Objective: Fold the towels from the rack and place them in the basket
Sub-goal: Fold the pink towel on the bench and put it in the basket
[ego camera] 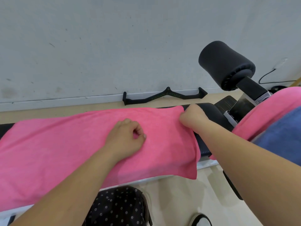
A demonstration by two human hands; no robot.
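A pink towel lies spread lengthwise over a black padded bench. My right hand grips the towel's far right edge, fingers curled round the cloth. My left hand rests on the towel's middle with its fingers curled, thumb against fingertips; whether it pinches cloth is unclear. At the right edge, a second pink towel and a blue towel hang over something close to me. No basket is in view.
The bench's black foam roller stands up at the right. A black cable handle lies on the floor by the grey wall. My knee in dotted black fabric and a shoe are below the bench.
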